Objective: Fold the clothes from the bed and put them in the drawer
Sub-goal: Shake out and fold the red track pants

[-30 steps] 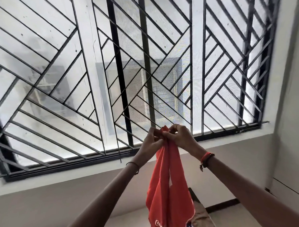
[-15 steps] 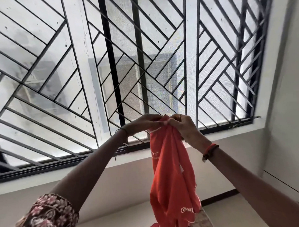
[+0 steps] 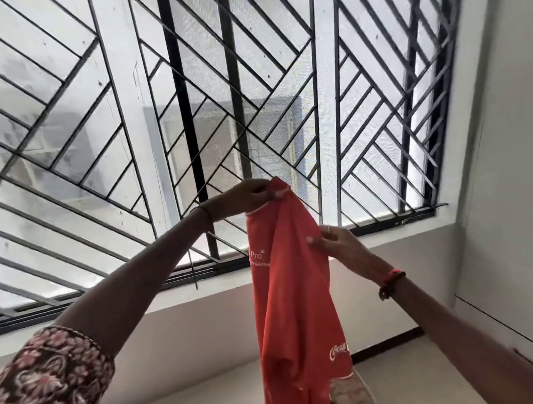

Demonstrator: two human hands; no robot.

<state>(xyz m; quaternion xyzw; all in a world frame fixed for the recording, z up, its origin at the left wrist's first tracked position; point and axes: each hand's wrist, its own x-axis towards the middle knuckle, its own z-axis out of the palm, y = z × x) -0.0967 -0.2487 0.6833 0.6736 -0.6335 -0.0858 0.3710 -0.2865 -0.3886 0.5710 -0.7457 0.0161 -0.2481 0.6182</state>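
**Red garment held aloft at the window, both hands engaged**

1. Floral sleeve point(image 3: 44, 379): occupies the lower left corner. The left forearm extends from it, up and to the right.
2. Thin bangle point(image 3: 206, 213): sits on the left wrist.
3. Window grille point(image 3: 180, 83): dark bars in a diagonal pattern fill the upper part of the view behind both arms. A white sill runs below it.
4. Left hand point(image 3: 252, 196): raised in front of the grille. Thumb and fingertips are closed together, pinching the topmost edge of the red garment point(image 3: 294, 298).
5. Red garment: suspended in the air at centre frame, hanging straight down from the left hand's pinch. It is bunched lengthwise and unfolded. White lettering shows on its left edge below the left hand, and a white logo shows lower on its right side. Its lower end leaves the frame at the bottom edge.
6. Right hand point(image 3: 334, 241): positioned lower than the left hand, at the right edge of the garment. Thumb and fingers pinch a fold of the cloth there.
7. Red bracelet point(image 3: 391, 283): worn on the right wrist. The right forearm runs down to the lower right corner.
8. Wall point(image 3: 501, 161): pale, plain, at far right beside the window.
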